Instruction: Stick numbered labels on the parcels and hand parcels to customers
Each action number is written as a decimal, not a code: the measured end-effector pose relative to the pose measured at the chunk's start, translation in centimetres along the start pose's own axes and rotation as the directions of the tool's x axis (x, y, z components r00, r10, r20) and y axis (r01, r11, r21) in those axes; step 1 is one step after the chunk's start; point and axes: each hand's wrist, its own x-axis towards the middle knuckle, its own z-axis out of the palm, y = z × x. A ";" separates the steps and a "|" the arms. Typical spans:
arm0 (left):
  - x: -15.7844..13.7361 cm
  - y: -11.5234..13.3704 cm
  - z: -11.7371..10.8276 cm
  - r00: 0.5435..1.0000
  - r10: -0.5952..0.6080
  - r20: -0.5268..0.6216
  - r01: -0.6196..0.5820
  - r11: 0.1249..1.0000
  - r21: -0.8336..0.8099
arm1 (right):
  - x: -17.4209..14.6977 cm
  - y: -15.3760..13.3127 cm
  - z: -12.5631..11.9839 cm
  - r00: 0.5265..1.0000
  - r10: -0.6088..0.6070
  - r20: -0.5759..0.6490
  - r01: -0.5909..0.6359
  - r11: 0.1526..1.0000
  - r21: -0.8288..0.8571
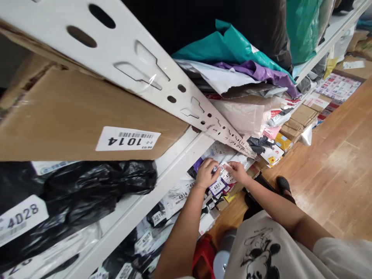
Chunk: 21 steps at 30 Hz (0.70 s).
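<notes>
At four o'clock from the view's centre, the person's two hands meet over a shelf of labelled parcels. The left forearm climbs from seven o'clock to the left hand (207, 173), whose back is turned up and whose fingers curl over toward three o'clock, thumb drawn in beneath them. Whether that hand grips anything cannot be told, as the curled fingers cover the space inside. The right forearm slants in from four o'clock, and the right hand (237, 172) pinches a white label sheet (228, 176) between thumb and fingertips, knuckles up. The sheet lies between the hands, its printed numbers partly hidden; whether the left thumb touches it is unclear.

Just under the hands, toward six o'clock, is a label reading 4021 (217, 187). At eight o'clock from them lies a parcel marked 4014 (178, 196). A cardboard box (66, 112) labelled 1014 sits at ten o'clock, beside the perforated white post (162, 73). A teal bag (229, 42) lies at twelve o'clock, and a dark shoe (283, 183) stands on the wooden floor (328, 174) at three.
</notes>
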 end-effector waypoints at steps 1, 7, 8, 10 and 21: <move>0.0 0.0 0.0 1.000 -0.001 0.002 0.001 1.000 0.009 | 0.0 0.0 0.1 1.000 0.002 -0.021 -0.002 1.000 -0.008; 0.1 -0.1 0.1 0.999 0.016 0.047 -0.022 0.991 0.130 | -0.7 0.1 0.2 0.995 0.054 -0.083 -0.051 0.998 0.042; 0.1 -0.2 0.2 0.998 0.025 0.052 -0.033 0.988 0.149 | -1.1 0.2 0.0 0.995 0.070 -0.066 -0.065 0.996 0.062; 0.1 -0.2 0.3 0.997 0.035 0.062 -0.045 0.985 0.167 | -2.0 0.3 -0.6 0.995 0.097 -0.024 -0.094 0.991 0.098; 0.0 0.5 0.9 0.999 0.049 0.013 -0.051 0.988 0.144 | -3.1 1.9 -1.5 0.995 0.087 -0.049 -0.079 0.987 0.141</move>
